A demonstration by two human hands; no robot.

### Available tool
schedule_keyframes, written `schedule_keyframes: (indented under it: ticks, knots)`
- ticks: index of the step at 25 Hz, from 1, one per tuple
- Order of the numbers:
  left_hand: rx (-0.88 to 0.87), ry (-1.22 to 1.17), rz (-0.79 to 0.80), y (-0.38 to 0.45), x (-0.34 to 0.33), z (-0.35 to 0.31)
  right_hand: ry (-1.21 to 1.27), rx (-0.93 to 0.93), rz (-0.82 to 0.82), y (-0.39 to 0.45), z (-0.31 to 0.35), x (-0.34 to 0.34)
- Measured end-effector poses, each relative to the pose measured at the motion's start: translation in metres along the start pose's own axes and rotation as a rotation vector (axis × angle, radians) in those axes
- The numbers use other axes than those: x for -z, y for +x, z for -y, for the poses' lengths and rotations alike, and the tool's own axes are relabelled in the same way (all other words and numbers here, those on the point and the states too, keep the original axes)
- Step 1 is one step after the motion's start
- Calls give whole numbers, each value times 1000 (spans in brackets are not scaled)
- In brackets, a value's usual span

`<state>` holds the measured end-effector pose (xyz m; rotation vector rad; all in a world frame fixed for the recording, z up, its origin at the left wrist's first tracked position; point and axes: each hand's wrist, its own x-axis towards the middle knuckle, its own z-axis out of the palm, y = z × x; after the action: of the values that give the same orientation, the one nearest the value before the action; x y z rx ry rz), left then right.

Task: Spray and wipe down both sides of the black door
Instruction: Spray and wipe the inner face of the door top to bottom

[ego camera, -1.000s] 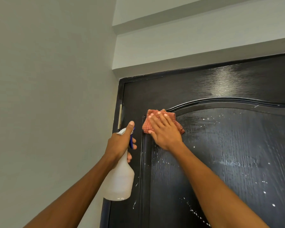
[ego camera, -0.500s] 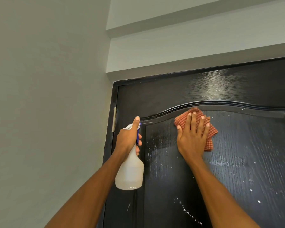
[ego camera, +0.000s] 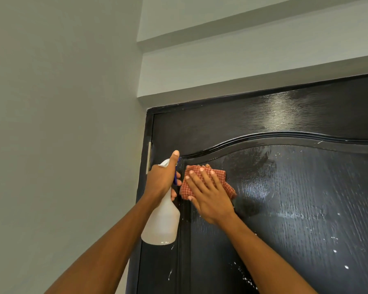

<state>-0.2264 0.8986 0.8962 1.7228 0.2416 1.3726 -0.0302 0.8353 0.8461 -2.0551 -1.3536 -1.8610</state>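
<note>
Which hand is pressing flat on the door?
The right hand, fingers spread flat over the orange cloth; the left hand grips the spray bottle.

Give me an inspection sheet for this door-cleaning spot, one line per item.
Surface: black door, glossy, white spray droplets across the arched panel, a smeared wet patch near its top.
Job's things: white spray bottle held upright at the door's hinge edge; red checked cloth flat on the panel's upper left corner.
Clutter: nothing seen.
Hands: left hand grips the bottle's neck; right hand presses the cloth with straight fingers.
Cables: nothing seen.
Surroundings: grey wall on the left, metal hinge, stepped ceiling ledge above.
</note>
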Motion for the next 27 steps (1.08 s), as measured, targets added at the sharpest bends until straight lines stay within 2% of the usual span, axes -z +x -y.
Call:
schedule_keyframes:
  ticks: [2,5,12,17,18,21,24,26,27]
  knots:
    - [6,34,-16,0,11,8,20,6,58,27,10,8]
    - [16,59,-2,4,30,18,24,-78,86,58,10,21]
    - [-3,33,19,27,47,22,62,-219,-47,66,28,5]
    - [-27,21,68,34,44,34,-64,51,-79,48,-7,2]
    - [-23,17,81,33,42,37,-78,5,-100,45,-15,4]
    - [-15,9,112,37,37,41,-38,-367,-190,38,-32,12]
    - [-16,-26,130,41,37,41,14,-643,-290,28,-32,12]
    - [-14,-48,123,41,37,40,87,-776,-307,35,-19,11]
    - [-11,-62,112,42,38,40,113,-777,-288,43,-7,11]
